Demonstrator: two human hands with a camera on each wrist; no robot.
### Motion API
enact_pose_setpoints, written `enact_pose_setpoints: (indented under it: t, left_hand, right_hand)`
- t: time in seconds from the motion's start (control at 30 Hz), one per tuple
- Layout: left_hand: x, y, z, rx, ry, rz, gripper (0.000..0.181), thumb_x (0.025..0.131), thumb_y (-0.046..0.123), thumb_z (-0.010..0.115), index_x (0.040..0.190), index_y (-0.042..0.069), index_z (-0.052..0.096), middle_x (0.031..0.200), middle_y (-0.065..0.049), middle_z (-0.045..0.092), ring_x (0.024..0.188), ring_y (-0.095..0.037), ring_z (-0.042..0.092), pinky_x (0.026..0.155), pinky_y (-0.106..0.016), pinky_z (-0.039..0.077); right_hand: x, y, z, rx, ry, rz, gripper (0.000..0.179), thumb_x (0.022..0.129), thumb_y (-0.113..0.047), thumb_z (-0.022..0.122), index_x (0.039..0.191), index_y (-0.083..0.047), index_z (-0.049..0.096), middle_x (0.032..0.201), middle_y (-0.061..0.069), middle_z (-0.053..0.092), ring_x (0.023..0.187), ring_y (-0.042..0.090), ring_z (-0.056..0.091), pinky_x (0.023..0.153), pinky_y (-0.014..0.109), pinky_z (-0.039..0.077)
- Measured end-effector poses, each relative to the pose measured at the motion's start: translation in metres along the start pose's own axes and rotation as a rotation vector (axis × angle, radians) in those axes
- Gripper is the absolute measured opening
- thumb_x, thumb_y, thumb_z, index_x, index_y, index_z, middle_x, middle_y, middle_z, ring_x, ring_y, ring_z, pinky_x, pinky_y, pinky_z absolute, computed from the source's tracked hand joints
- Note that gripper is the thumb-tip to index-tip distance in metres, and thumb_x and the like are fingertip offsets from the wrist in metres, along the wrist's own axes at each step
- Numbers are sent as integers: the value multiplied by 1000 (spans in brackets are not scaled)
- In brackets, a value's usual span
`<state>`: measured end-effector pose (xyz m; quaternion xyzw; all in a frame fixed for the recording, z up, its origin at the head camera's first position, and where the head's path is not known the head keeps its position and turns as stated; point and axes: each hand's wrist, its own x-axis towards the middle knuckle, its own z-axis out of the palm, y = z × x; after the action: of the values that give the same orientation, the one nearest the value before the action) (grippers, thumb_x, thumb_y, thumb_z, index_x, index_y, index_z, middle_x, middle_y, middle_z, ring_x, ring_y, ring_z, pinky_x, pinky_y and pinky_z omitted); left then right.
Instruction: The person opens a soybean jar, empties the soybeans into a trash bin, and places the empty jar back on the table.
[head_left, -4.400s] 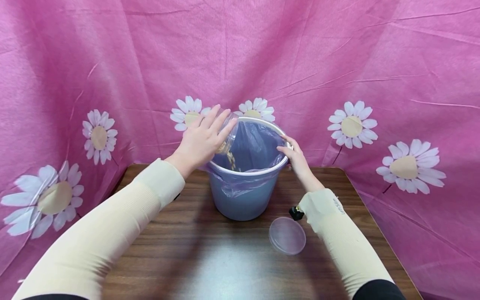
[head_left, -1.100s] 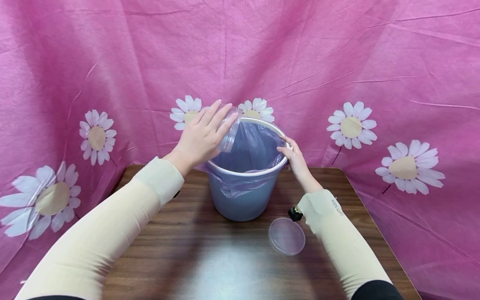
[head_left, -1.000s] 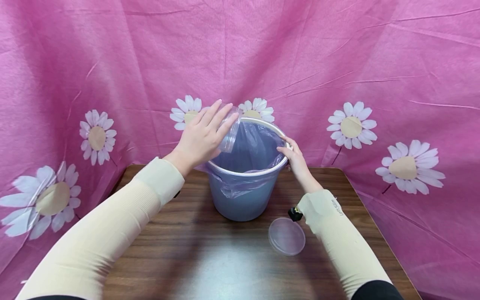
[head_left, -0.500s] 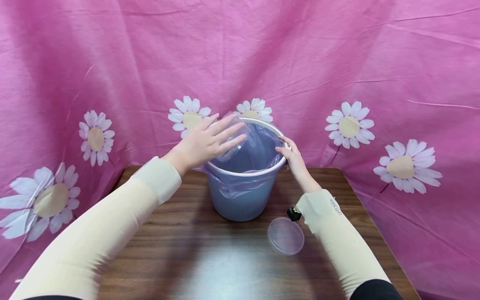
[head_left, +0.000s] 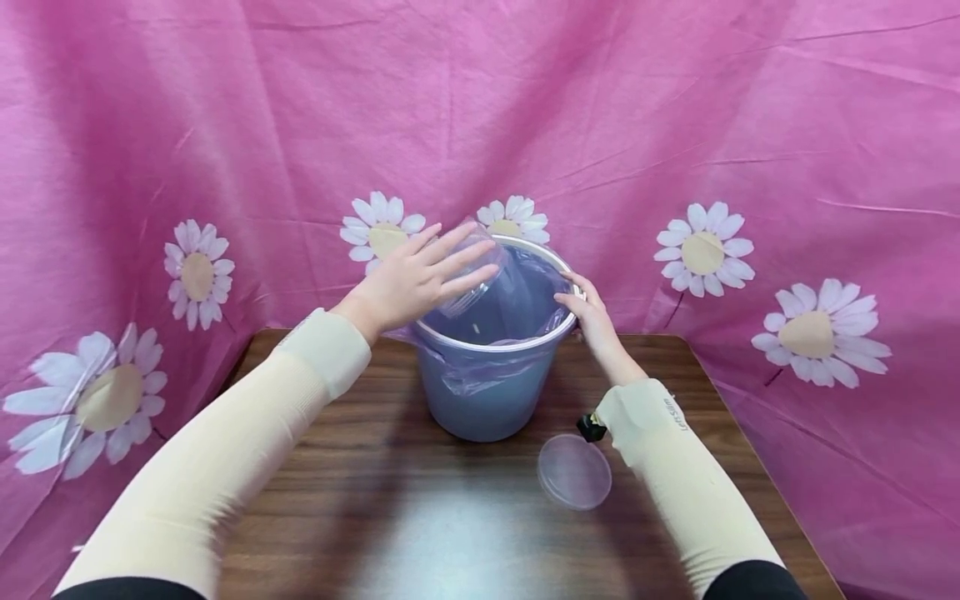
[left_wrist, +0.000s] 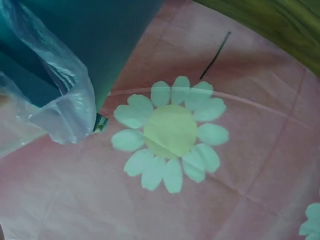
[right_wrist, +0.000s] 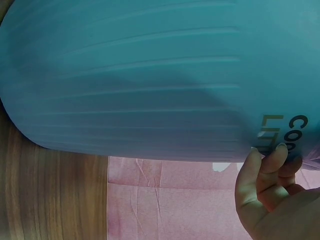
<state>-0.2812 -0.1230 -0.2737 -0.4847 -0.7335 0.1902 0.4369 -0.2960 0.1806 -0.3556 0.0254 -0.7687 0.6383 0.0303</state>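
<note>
My left hand (head_left: 420,279) holds a clear plastic jar (head_left: 467,300), tipped mouth-down over the left side of a blue-grey trash bin (head_left: 483,404). The fingers lie spread across the jar; the thumb is hidden. A small pale piece (head_left: 476,328) shows inside the bin below the jar. A thin translucent bag (head_left: 472,377) lines the bin and folds over its white rim (head_left: 525,343). My right hand (head_left: 591,312) grips that rim on the right side, and in the right wrist view its curled fingers (right_wrist: 250,172) press against the bin's outer wall near printed letters.
A round clear lid (head_left: 574,472) lies on the brown wooden table (head_left: 360,492), right of the bin's base and close to the black wrist camera (head_left: 591,427). Pink cloth (head_left: 637,100) printed with white daisies hangs around the table's back and sides.
Pale pieces were pouring from the jar 4.4 seconds ago; now the jar looks nearly empty. The left hand has moved it right and turned it farther down. The right hand stays on the rim.
</note>
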Motion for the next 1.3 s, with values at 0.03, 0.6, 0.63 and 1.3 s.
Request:
enact_pose_setpoints:
  t: [0.03,0.6,0.63,1.3]
  left_hand:
    - [-1,1,0,-10,-12,-14,61,96,-4,53,148,25,45,154,-3,45,143,-27,41,111,-47,40]
    - [13,1,-2,-33,8,53,55,98,3,54,147,26,47,152,-2,48,142,-26,42,115,-47,37]
    - [13,1,-1,-36,-7,60,54,98,4,55,147,25,47,152,-2,48,142,-25,42,115,-47,37]
    - [2,19,-7,-162,-33,-415,103,67,42,87,149,8,35,155,-14,39,144,-34,35,121,-49,24]
  right_hand:
    - [0,1,0,-2,1,0,58,93,-22,55,149,-18,41,121,10,48,55,2,45,47,20,36]
    - [0,1,-2,14,-3,-4,58,93,-22,54,149,-16,41,123,9,47,59,1,48,47,20,39]
    - [0,1,-1,17,-4,-2,57,93,-22,54,149,-16,41,122,8,47,58,1,48,47,20,39]
    - [-27,-34,4,7,-26,16,59,94,-15,51,150,-5,36,112,8,49,52,3,42,46,20,36]
